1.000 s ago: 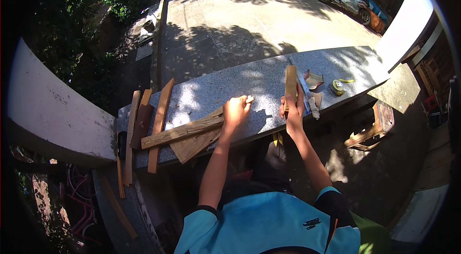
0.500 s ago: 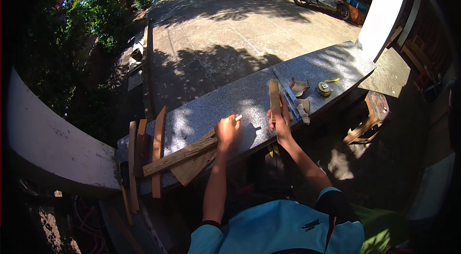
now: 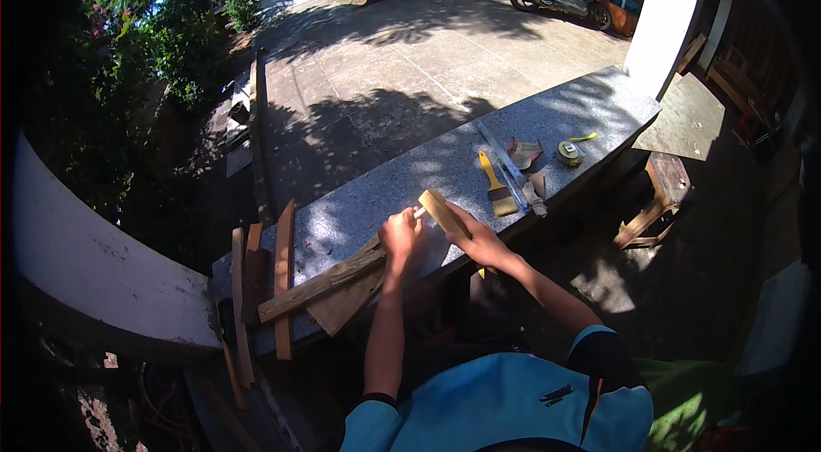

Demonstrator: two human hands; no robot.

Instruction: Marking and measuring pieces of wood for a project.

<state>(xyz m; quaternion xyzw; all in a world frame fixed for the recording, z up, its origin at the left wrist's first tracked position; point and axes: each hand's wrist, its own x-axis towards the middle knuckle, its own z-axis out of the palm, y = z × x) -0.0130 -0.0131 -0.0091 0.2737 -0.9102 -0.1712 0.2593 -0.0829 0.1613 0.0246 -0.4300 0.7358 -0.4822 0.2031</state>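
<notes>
My left hand point(image 3: 399, 235) is closed round a short pale stick point(image 3: 420, 212), whose end pokes out past the fingers. Beside it, my right hand point(image 3: 477, 240) grips a wooden block point(image 3: 442, 212), tilted with its upper end close to the stick; whether the two touch I cannot tell. Below my left hand, a long wooden strip point(image 3: 321, 283) lies across a flat piece of board point(image 3: 344, 308) on the grey stone counter point(image 3: 376, 183). A paintbrush point(image 3: 491, 178) with a yellow handle rests beyond my right hand, next to a long straight bar point(image 3: 502, 159).
A yellow tape measure point(image 3: 569, 153), a curled scrap point(image 3: 524, 152) and a whitish tube-like thing point(image 3: 534, 200) lie at the counter's right. Wooden slats point(image 3: 283, 281) stick out over its left end. A white pillar point(image 3: 663, 24) and a small wooden stool point(image 3: 657, 195) stand to the right.
My right hand has brought the block left and nearer to my left hand, tilting it over. The paintbrush, hidden before, now shows. My left hand keeps its hold on the pale stick.
</notes>
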